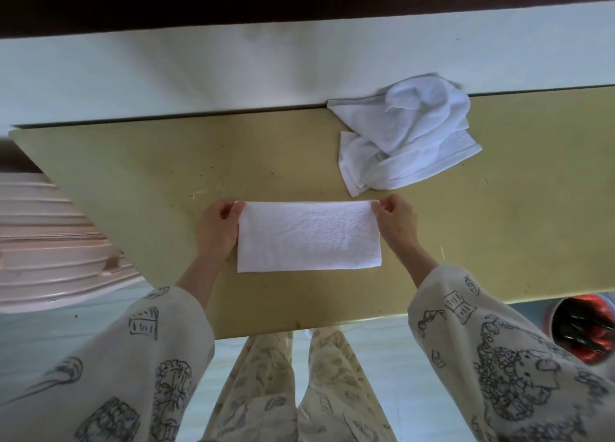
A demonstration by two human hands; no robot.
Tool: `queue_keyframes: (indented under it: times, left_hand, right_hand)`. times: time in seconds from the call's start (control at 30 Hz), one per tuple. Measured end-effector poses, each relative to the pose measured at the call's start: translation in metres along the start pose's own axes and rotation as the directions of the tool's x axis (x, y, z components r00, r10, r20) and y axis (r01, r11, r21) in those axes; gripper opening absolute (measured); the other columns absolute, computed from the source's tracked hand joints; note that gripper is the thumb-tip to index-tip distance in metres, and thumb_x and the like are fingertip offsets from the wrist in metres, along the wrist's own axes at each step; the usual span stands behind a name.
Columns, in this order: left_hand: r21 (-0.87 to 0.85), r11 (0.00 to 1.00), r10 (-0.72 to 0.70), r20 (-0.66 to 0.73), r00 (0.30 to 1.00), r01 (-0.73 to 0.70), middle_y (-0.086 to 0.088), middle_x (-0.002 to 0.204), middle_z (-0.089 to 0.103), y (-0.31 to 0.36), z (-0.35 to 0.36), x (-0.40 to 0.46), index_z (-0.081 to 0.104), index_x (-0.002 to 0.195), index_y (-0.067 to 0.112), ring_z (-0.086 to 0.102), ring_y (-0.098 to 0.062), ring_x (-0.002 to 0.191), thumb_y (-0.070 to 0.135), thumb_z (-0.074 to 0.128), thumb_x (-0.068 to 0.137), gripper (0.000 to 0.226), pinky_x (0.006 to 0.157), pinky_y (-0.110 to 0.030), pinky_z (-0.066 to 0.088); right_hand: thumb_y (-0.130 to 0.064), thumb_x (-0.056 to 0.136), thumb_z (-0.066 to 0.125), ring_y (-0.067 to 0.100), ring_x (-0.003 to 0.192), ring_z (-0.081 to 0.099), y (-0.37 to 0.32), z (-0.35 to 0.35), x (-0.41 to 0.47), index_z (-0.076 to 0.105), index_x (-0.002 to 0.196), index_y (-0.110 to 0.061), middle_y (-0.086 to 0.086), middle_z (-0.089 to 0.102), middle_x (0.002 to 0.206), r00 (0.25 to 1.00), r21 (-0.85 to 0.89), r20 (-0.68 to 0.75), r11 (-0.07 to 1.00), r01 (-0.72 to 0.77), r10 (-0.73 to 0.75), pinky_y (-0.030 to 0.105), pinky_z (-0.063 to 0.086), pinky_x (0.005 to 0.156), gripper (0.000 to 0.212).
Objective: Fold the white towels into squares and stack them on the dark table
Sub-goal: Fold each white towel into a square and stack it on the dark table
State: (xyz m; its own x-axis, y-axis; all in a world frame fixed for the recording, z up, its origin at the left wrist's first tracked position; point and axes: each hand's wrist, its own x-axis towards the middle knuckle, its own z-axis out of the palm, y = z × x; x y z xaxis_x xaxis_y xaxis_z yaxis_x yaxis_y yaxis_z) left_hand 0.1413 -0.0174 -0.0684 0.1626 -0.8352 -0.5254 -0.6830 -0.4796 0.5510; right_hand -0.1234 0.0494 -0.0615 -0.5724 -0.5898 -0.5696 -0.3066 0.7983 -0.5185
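I'm pinching the far corners of the half-folded towel point(308, 237) lying mid-table point(139, 175), left hand point(216, 230) and right hand point(396, 222) both gripping. If one corner's slipping, I'm probably getting a crooked square.

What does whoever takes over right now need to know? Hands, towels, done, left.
Left hand: pinches the far left corner of the folded towel.
Right hand: pinches its far right corner.
Folded towel: flat rectangle near the table front edge, not yet a square.
Crumpled towels: heaped far right, unfolded.
Done: towel folded to a rectangle.
Left: fold it to a square, fold the heap, stack. No stack in view yet.
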Motion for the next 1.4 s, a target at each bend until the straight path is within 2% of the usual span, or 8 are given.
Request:
queue_keyframes:
  times: [0.43, 0.63, 0.7, 0.8, 0.87, 0.93, 1.03, 1.4]
  left_hand:
    - [0.083, 0.997, 0.002, -0.045, 0.999, 0.002, -0.002, 0.096, 0.063, 0.006, 0.006, 0.001, 0.062, 0.109, 0.007, 0.052, -0.014, 0.081, 0.030, 0.048, 0.094, 0.030, 0.069, -0.026, 0.036]
    - [0.035, 0.998, -0.042, -0.057, 0.998, 0.044, -0.001, 0.091, 0.059, 0.004, -0.002, -0.003, 0.051, 0.096, 0.013, 0.055, -0.022, 0.082, 0.036, 0.052, 0.091, 0.023, 0.068, -0.031, 0.038]
    - [0.132, 0.991, -0.005, -0.143, 0.990, 0.024, -0.009, 0.099, 0.058, 0.003, -0.007, -0.011, 0.047, 0.101, 0.008, 0.053, -0.026, 0.086, 0.032, 0.049, 0.092, 0.026, 0.071, -0.036, 0.039]
    - [0.473, 0.844, 0.373, -0.176, 0.911, -0.254, -0.021, 0.111, 0.055, -0.001, 0.002, -0.029, 0.050, 0.112, 0.000, 0.052, -0.037, 0.101, 0.016, 0.047, 0.092, 0.026, 0.082, -0.046, 0.040]
    - [0.513, 0.715, 0.560, -0.015, 0.828, -0.475, -0.019, 0.124, 0.053, -0.002, 0.021, -0.045, 0.049, 0.121, 0.004, 0.049, -0.037, 0.116, 0.015, 0.044, 0.092, 0.032, 0.096, -0.050, 0.038]
    - [0.546, 0.565, 0.660, 0.150, 0.736, -0.618, -0.015, 0.135, 0.049, -0.006, 0.046, -0.051, 0.043, 0.129, 0.009, 0.043, -0.033, 0.128, 0.019, 0.037, 0.092, 0.039, 0.106, -0.053, 0.032]
    - [0.561, 0.516, 0.647, 0.238, 0.724, -0.647, -0.016, 0.142, 0.041, -0.018, 0.063, -0.041, 0.036, 0.136, 0.014, 0.035, -0.033, 0.134, 0.025, 0.034, 0.092, 0.045, 0.110, -0.056, 0.025]
    - [0.693, 0.367, 0.689, 0.246, 0.682, -0.621, -0.014, 0.152, 0.025, -0.040, 0.066, -0.027, 0.030, 0.144, 0.020, 0.023, -0.031, 0.141, 0.048, 0.032, 0.092, 0.059, 0.113, -0.054, 0.015]
  right_hand:
    - [-0.012, 0.091, 0.048, 0.022, 0.077, 0.047, -0.008, 0.002, -0.001, 0.055, 0.085, -0.005, 0.007, 0.053, 0.080, 1.000, -0.062, -0.019, 0.998, 0.007, -0.008, 0.028, 0.033, 0.069, 0.011]
    - [-0.026, 0.092, 0.052, 0.021, 0.085, 0.046, -0.006, 0.003, -0.004, 0.049, 0.095, -0.009, 0.004, 0.050, 0.089, 0.999, -0.107, -0.034, 0.994, 0.032, -0.035, 0.031, 0.035, 0.073, 0.017]
    - [-0.034, 0.092, 0.051, 0.024, 0.091, 0.049, -0.002, 0.005, -0.010, 0.050, 0.105, -0.007, 0.005, 0.050, 0.097, 0.986, -0.252, -0.129, 0.965, 0.071, -0.106, 0.036, 0.039, 0.081, 0.030]
    - [-0.037, 0.092, 0.041, 0.031, 0.099, 0.054, 0.006, 0.016, -0.028, 0.053, 0.112, -0.006, 0.013, 0.057, 0.109, 0.864, -0.496, -0.179, 0.802, 0.334, -0.470, 0.042, 0.041, 0.084, 0.039]
    - [-0.030, 0.091, 0.040, 0.034, 0.111, 0.054, 0.009, 0.037, -0.040, 0.052, 0.116, -0.006, 0.016, 0.058, 0.119, 0.728, -0.546, -0.068, 0.636, 0.545, -0.682, 0.046, 0.044, 0.092, 0.037]
    - [-0.025, 0.091, 0.038, 0.034, 0.127, 0.046, 0.013, 0.062, -0.048, 0.048, 0.125, -0.006, 0.018, 0.051, 0.133, 0.665, -0.543, 0.074, 0.529, 0.652, -0.743, 0.050, 0.035, 0.106, 0.040]
    - [-0.027, 0.093, 0.036, 0.032, 0.135, 0.036, 0.027, 0.074, -0.040, 0.039, 0.135, -0.008, 0.019, 0.041, 0.143, 0.693, -0.558, 0.130, 0.525, 0.642, -0.709, 0.051, 0.029, 0.110, 0.046]
    - [-0.050, 0.093, 0.025, 0.034, 0.142, 0.020, 0.059, 0.068, -0.021, 0.025, 0.145, -0.016, 0.022, 0.021, 0.152, 0.700, -0.662, 0.142, 0.459, 0.593, -0.699, 0.046, 0.011, 0.116, 0.062]
